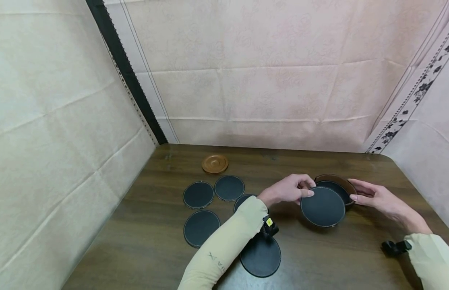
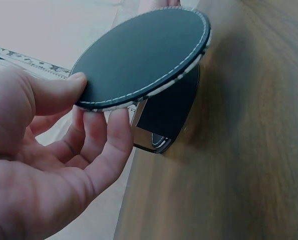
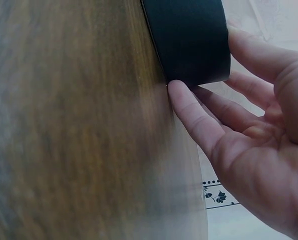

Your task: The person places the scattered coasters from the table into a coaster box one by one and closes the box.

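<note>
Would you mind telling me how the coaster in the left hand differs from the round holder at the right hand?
The coaster is a thin, flat disc, while the holder is hollow with a raised wall. The coaster is tilted in the air, pinched by the left hand; the holder stands on the table, held by the right hand. Both have a round outline.

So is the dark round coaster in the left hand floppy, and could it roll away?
Probably stiff: the left hand pinches one edge, yet the coaster looks flat. It's thin, so likely light. Being round, it might roll if stood on its edge.
</note>
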### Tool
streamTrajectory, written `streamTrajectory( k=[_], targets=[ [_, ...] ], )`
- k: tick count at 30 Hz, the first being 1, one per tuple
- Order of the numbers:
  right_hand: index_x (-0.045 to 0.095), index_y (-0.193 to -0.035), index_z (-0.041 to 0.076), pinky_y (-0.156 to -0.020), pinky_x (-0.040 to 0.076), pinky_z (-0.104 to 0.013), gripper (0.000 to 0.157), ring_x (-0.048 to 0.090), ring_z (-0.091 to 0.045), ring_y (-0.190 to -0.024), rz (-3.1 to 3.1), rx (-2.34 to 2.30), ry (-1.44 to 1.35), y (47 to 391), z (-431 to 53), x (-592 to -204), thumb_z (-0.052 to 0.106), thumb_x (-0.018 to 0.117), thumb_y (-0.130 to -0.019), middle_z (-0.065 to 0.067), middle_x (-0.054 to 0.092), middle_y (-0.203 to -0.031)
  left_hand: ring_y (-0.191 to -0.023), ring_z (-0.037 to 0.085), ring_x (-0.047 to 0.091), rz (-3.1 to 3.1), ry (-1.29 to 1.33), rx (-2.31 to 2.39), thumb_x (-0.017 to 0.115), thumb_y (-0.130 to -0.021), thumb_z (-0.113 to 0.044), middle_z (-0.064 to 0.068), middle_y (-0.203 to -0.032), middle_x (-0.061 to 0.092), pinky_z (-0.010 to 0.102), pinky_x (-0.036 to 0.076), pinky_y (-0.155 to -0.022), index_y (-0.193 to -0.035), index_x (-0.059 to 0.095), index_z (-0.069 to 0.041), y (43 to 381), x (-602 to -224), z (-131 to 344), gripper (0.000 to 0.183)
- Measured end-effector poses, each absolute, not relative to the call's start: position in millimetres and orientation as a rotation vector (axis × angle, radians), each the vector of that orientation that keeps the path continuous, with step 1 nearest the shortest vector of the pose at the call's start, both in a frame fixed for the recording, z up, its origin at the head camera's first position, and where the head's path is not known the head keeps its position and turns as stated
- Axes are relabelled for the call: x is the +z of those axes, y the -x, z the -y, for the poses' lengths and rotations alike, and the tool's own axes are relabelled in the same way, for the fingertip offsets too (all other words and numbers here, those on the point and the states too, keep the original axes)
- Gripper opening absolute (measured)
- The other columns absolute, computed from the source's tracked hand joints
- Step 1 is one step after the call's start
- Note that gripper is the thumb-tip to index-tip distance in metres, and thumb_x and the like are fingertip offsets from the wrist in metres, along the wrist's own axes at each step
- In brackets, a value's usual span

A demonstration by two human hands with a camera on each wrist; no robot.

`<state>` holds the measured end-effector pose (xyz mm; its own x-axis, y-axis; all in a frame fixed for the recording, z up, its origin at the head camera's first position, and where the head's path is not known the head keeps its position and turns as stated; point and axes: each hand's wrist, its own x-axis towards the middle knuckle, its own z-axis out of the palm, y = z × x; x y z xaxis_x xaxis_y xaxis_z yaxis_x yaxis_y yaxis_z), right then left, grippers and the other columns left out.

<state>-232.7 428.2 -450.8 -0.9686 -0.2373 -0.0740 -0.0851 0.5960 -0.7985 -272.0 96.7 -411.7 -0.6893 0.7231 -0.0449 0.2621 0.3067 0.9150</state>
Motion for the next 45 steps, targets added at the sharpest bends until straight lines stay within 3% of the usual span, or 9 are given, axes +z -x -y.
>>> streamTrajectory(
  k=[15, 21, 25, 28, 29, 42, 45],
  targets=[
    [0.025, -0.151, -0.005, -0.081, 0.051, -0.012, 0.074, 0.042, 0.025, -0.107, -2.627, -1.335, 0.282, 231.2, -427.8, -447.4, 0.025, 0.064, -0.096, -0.039, 0.031, -0.148, -0.064, 0.016, 0.059, -2.244, -0.549, 1.644, 0.062, -0.097, -0.018, 0.0, -0.087, 0.057, 0.045, 0.059, -0.075, -0.112, 0.061, -0.019, 282.2, -419.6, -107.1, 0.016],
    [0.026, -0.151, -0.004, -0.082, 0.052, -0.014, 0.072, 0.045, 0.024, -0.108, -2.625, -1.352, 0.273, 231.3, -428.7, -449.3, 0.024, 0.063, -0.096, -0.04, 0.032, -0.147, -0.067, 0.022, 0.064, -2.258, -0.404, 1.748, 0.06, -0.098, -0.016, 0.002, -0.083, 0.057, 0.046, 0.059, -0.075, -0.11, 0.06, -0.018, 284.9, -416.7, -116.9, 0.012],
    [0.027, -0.15, -0.006, -0.081, 0.054, -0.016, 0.07, 0.046, 0.022, -0.109, -2.617, -1.398, 0.298, 231.6, -430.9, -451.1, 0.02, 0.064, -0.096, -0.01, 0.05, -0.143, -0.066, 0.021, 0.064, -2.233, -0.299, 1.807, 0.059, -0.098, -0.015, 0.002, -0.084, 0.057, 0.045, 0.059, -0.076, -0.111, 0.06, -0.016, 286.5, -417.6, -123.3, 0.013],
    [0.028, -0.149, -0.007, -0.08, 0.054, -0.017, 0.068, 0.049, 0.02, -0.109, -2.601, -1.443, 0.315, 232.3, -431.7, -453.5, 0.017, 0.064, -0.096, 0.02, 0.051, -0.13, -0.065, 0.017, 0.063, -2.223, -0.235, 1.846, 0.059, -0.098, -0.014, 0.002, -0.087, 0.057, 0.043, 0.06, -0.074, -0.112, 0.06, -0.015, 288.6, -421.3, -126.7, 0.014],
    [0.028, -0.149, -0.007, -0.08, 0.055, -0.017, 0.068, 0.049, 0.02, -0.109, -2.594, -1.458, 0.318, 232.5, -431.7, -454.0, 0.016, 0.064, -0.096, 0.025, 0.051, -0.127, -0.065, 0.016, 0.063, -2.22, -0.22, 1.856, 0.059, -0.098, -0.013, 0.002, -0.088, 0.057, 0.042, 0.06, -0.074, -0.112, 0.06, -0.015, 289.4, -422.9, -127.4, 0.014],
    [0.028, -0.15, -0.006, -0.081, 0.054, -0.017, 0.069, 0.048, 0.021, -0.11, -2.594, -1.449, 0.318, 233.9, -432.4, -455.6, 0.017, 0.064, -0.096, 0.025, 0.049, -0.128, -0.062, 0.016, 0.065, -2.099, -0.091, 2.006, 0.059, -0.098, -0.013, 0.005, -0.098, 0.065, 0.037, 0.06, -0.068, -0.112, 0.062, -0.011, 302.5, -426.2, -134.9, 0.014],
    [0.029, -0.15, -0.005, -0.081, 0.054, -0.016, 0.069, 0.047, 0.021, -0.11, -2.611, -1.422, 0.306, 233.5, -432.3, -455.6, 0.019, 0.064, -0.096, 0.019, 0.05, -0.132, -0.061, 0.016, 0.064, -2.074, -0.055, 2.035, 0.06, -0.098, -0.011, 0.005, -0.095, 0.066, 0.036, 0.06, -0.067, -0.112, 0.063, -0.01, 304.1, -426.2, -139.8, 0.015]
  ],
)
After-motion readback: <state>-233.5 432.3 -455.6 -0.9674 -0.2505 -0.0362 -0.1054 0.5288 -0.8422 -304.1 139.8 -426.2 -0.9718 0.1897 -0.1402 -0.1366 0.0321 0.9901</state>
